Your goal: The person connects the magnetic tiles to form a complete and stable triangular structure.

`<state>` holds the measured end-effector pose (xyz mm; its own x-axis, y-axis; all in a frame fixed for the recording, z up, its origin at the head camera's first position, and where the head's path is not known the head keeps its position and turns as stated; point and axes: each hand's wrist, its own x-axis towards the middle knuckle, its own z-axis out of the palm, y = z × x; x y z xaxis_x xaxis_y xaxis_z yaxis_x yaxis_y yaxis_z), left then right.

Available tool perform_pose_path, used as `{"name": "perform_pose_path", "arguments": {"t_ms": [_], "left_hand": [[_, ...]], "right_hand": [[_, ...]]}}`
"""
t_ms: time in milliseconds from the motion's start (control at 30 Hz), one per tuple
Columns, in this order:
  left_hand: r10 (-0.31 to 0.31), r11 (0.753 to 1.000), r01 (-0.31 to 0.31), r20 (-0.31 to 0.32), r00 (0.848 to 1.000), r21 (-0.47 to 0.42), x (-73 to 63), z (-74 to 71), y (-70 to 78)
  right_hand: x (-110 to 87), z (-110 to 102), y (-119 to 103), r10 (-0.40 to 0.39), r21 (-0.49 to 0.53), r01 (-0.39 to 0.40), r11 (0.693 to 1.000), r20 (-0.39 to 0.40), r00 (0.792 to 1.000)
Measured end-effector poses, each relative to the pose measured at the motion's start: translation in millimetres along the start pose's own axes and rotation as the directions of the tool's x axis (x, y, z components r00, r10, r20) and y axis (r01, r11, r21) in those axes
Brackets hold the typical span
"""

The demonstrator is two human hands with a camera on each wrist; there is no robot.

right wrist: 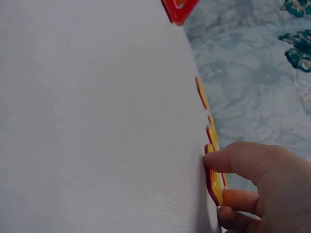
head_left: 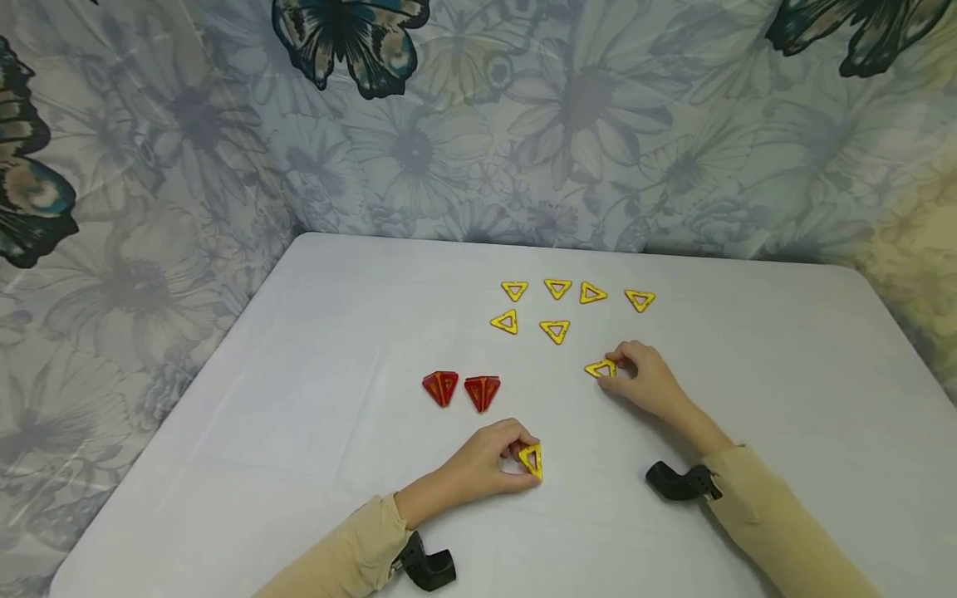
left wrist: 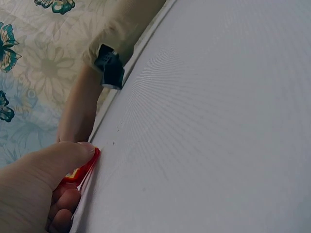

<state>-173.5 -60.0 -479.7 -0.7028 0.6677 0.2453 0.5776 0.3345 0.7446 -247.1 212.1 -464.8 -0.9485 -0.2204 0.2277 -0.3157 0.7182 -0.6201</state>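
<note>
My left hand (head_left: pixel 478 465) pinches a yellow triangular frame tile (head_left: pixel 532 460) between thumb and fingers, tilted up near the front of the table. In the left wrist view the thumb of that left hand (left wrist: pixel 48 170) covers much of the tile, whose edge (left wrist: pixel 92 162) looks red. Farther right, my right hand (head_left: pixel 649 382) grips another yellow triangle tile (head_left: pixel 592 369) at its right side, low over the table. The right wrist view shows thumb and fingers of the right hand (right wrist: pixel 272 179) on the edges of this tile (right wrist: pixel 212 179).
Two red pyramid-like pieces (head_left: pixel 440 388) (head_left: pixel 482 393) stand left of centre. Several yellow triangle tiles (head_left: pixel 555 331) lie flat toward the back of the white table (head_left: pixel 336 332). Behind it hangs a flower-patterned cloth (head_left: pixel 463 149). Black devices (head_left: pixel 676 482) sit at both wrists.
</note>
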Motion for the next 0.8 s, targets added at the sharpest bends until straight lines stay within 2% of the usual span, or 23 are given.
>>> {"name": "perform_pose_path", "arguments": {"t_ms": [233,333,467,667,800], "left_hand": [[-0.006,1.000,0.006,-0.002,1.000,-0.005,0.1,-0.3,0.3],[-0.017,1.000,0.017,-0.003,1.000,-0.007,-0.3,-0.5,1.2],[-0.020,1.000,0.020,-0.002,1.000,-0.004,-0.6,-0.5,1.5],[-0.021,1.000,0.021,0.006,1.000,0.001,-0.3,0.0,2.4],[-0.033,0.999,0.033,0.005,0.999,0.005,-0.4,-0.1,3.1]], "right_hand": [[-26.7,14.8,-8.9,-0.133,-0.074,0.125,0.989,-0.120,0.984],[-34.0,18.3,-14.8,-0.151,-0.080,0.141,0.987,-0.133,0.979],[-42.9,21.2,-24.8,-0.161,-0.094,0.151,0.984,-0.116,0.980],[-59.1,31.1,-44.3,-0.258,-0.117,0.249,0.961,-0.065,0.964],[-66.2,37.5,-57.8,-0.279,-0.109,0.275,0.955,-0.028,0.960]]}}
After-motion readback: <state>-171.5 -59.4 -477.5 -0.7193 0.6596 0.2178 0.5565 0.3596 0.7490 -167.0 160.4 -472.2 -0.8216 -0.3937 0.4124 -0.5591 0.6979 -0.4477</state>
